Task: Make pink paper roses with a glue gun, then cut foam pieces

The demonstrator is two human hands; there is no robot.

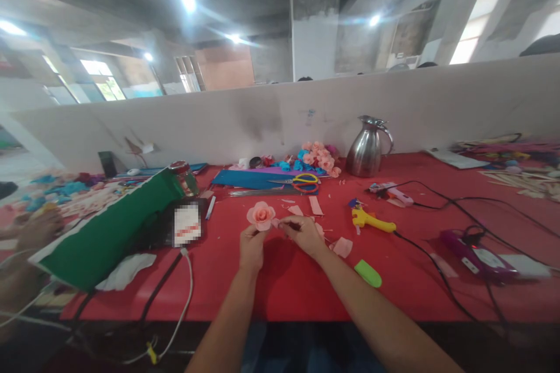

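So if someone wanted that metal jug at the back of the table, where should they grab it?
Probably by the handle, coming from the right: the metal jug stands upright, and its handle curves out on that side. The rounded, shiny body looks wider and likely harder to grip.

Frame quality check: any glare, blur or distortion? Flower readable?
Head view, top: ceiling lights flare with streaks; head view, left edge: another person's hand is smeared; head view, sides: wide-angle stretching; head view, centre: the flower reads clearly, slightly soft; a label left of it is pixelated.
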